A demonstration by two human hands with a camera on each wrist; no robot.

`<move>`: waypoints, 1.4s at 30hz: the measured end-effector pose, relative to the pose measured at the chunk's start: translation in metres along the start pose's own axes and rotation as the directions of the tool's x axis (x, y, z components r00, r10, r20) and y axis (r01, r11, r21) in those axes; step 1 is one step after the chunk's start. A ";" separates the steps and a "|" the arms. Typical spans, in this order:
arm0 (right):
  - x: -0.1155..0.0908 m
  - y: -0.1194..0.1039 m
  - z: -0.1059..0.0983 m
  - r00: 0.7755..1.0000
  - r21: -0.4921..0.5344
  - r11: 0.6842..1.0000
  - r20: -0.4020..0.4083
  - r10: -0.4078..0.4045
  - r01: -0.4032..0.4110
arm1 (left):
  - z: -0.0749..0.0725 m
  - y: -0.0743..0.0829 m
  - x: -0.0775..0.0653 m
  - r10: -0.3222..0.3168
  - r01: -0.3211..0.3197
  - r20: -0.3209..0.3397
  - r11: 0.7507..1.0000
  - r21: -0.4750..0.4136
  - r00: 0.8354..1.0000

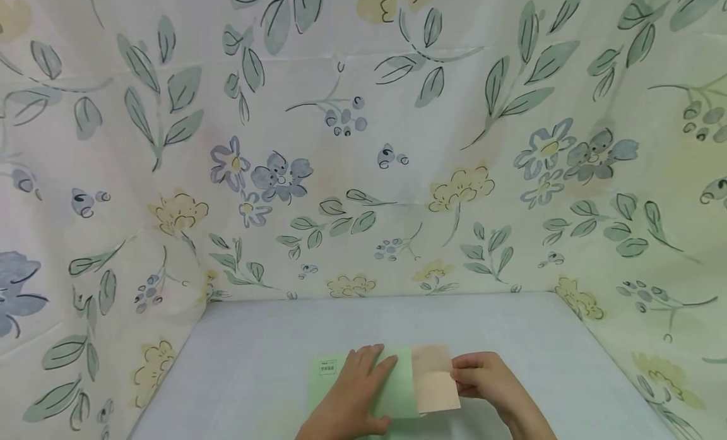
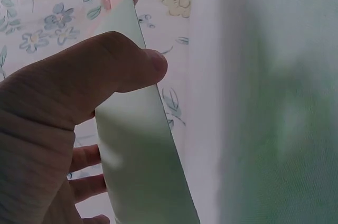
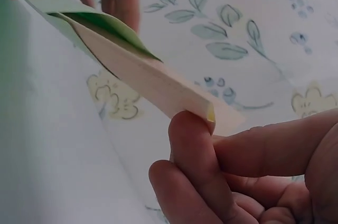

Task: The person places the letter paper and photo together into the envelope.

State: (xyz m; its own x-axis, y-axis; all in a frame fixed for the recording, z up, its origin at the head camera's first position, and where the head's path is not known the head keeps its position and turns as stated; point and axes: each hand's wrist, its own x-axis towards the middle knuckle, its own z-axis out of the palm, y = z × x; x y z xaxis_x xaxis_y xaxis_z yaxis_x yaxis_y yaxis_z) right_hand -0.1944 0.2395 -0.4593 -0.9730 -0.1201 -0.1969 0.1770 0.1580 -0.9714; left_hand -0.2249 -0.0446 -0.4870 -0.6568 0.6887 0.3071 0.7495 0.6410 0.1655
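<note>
Pinching the free edge of the peach sheet (image 1: 435, 378) between thumb and fingers, the right hand (image 1: 488, 380) holds it lifted and bent over the green paper (image 1: 397, 389), while the left hand (image 1: 354, 392) lies with straight fingers pressed flat on that green paper, thumb hooked at its edge in the left wrist view. The green paper sits on the pale table (image 1: 255, 364) near its front edge, and everything else is best placed from it: the peach sheet overlaps its right part, a small printed label (image 1: 327, 366) marks its far left corner, and the floral cloth (image 1: 363, 143) rises well behind it and to both sides. The likely trouble, as I judge it, is a skewed fold, since the peach sheet curves rather than lies flat, so a slight sideways pull from the right hand could drag its edge off line. If the left hand's pressure eases, the green paper may slide on the smooth table. Nothing stands between the hands; the cloth walls sit well apart from the paper.
</note>
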 end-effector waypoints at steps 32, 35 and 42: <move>0.000 -0.005 0.020 0.994 -0.032 0.999 -0.102 0.026 -0.029 | 0.004 -0.004 0.001 0.059 -0.058 -0.076 0.998 0.025 0.995; -0.002 -0.008 0.021 0.989 -0.103 0.994 -0.148 0.011 -0.027 | 0.004 -0.005 0.001 0.056 -0.055 -0.073 0.998 0.016 0.996; -0.003 -0.012 0.025 0.988 -0.158 0.987 -0.153 -0.017 -0.007 | 0.003 -0.004 0.000 0.041 -0.041 -0.036 0.999 -0.013 0.999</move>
State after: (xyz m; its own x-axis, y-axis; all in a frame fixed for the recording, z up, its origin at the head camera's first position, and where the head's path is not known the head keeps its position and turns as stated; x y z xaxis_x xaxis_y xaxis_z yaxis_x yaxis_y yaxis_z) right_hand -0.1899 0.2138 -0.4506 -0.9871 0.0286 -0.1575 0.1585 0.3123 -0.9367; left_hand -0.2283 -0.0461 -0.4903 -0.6223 0.7014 0.3474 0.7769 0.6077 0.1647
